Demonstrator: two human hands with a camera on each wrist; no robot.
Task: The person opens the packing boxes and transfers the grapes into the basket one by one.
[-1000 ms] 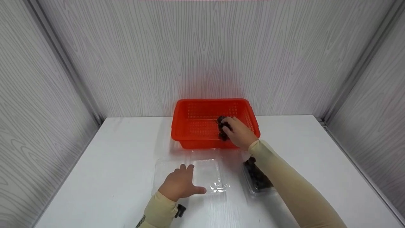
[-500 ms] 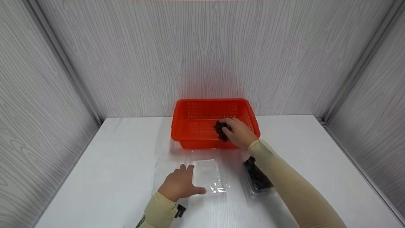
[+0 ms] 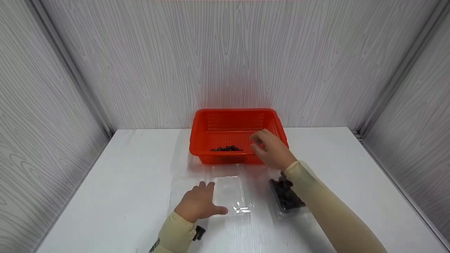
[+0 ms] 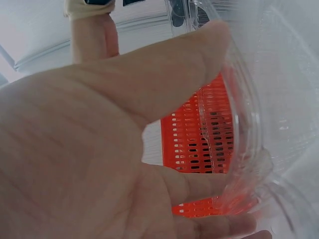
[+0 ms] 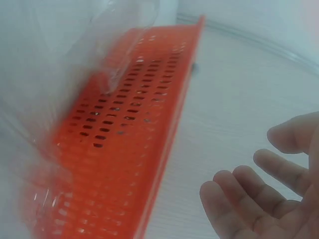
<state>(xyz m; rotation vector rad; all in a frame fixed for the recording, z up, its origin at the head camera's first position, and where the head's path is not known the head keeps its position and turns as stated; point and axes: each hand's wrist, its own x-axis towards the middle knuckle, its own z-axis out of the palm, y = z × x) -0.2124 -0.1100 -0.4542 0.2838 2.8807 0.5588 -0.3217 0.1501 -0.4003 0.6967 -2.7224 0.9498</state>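
A cluster of dark grapes lies inside the red plastic basket, partly hidden by its front wall. Over the basket's right side is my right hand, holding nothing, with its fingers loosely bent. In the right wrist view the fingers of that hand stand apart from the basket. My left hand reaches over an uncovered clear plastic box, thumb and fingers spread. The left wrist view puts the thumb and fingertips at the rim of the clear box.
To the right, beneath my right forearm, a second clear box contains dark grapes. The white table runs back to a grey wood-grain wall, with similar walls on both sides.
My right hand has let go of the bunch of grapes, which now rests low in the basket. That hand has drawn back slightly to the right. My left hand has stayed put.
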